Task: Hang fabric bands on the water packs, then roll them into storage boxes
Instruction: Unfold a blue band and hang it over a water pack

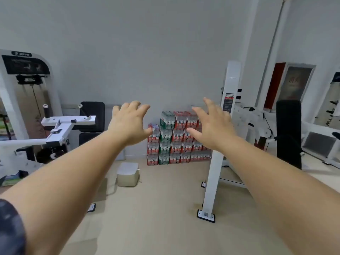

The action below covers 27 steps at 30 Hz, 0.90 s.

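Head view looks down two bare forearms stretched forward, with a dark patterned sleeve (10,227) at the lower left edge. Both hands are held up in the air, palms away. The left hand (128,124) has its fingers spread and slightly bent, gripping nothing. The right hand (211,127) is likewise spread wide and holds nothing.

Below them lies a pale floor (156,208). On it, beneath the left hand, stands a small pale box (128,174) with its top closed, so what is inside cannot be told. To the right of it a white upright post (214,168) rises from a black-edged foot plate.

Farther back, the water packs (176,138) are stacked on the floor against the grey wall (147,52), appearing between the two hands. Each pack is clear wrap around bottles, most with red labels, one column with green. The stack is four rows high, with a lower column at its left end.

A white weight machine (25,92) stands at far left, and a black padded upright (288,133) at right.
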{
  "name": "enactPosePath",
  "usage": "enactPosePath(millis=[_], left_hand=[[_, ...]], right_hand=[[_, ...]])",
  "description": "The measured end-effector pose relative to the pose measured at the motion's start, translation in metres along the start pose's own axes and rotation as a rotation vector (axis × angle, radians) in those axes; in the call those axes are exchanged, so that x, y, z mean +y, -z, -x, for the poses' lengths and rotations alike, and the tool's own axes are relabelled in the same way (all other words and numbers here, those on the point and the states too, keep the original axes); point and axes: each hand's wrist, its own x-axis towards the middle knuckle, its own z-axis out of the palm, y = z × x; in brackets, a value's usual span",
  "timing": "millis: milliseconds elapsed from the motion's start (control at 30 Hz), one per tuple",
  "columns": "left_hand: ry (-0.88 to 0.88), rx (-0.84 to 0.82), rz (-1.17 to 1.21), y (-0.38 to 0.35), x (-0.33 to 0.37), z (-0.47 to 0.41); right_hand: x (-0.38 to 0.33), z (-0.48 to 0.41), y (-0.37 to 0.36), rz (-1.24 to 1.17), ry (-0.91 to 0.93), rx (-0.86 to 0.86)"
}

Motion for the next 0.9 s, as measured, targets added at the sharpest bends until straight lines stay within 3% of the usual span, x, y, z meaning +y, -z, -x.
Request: enactPosePath(millis=[133,367,900], left_hand=[[-0.015,-0.067,-0.035,-0.039,-0.043,-0.05],[-0.007,-0.121,0.002,-0.141,-0.092,-0.129],[0.168,-0.25,0.103,-0.374,-0.116,-0.338]], right_hand=[[-0.029,-0.071,-0.04,0.009,-0.035,-0.146],[-0.048,-0.171,-0.127,0.002,0.045,-0.166],[0.045,-0.423,-0.351,-0.095,0.102,-0.292]])
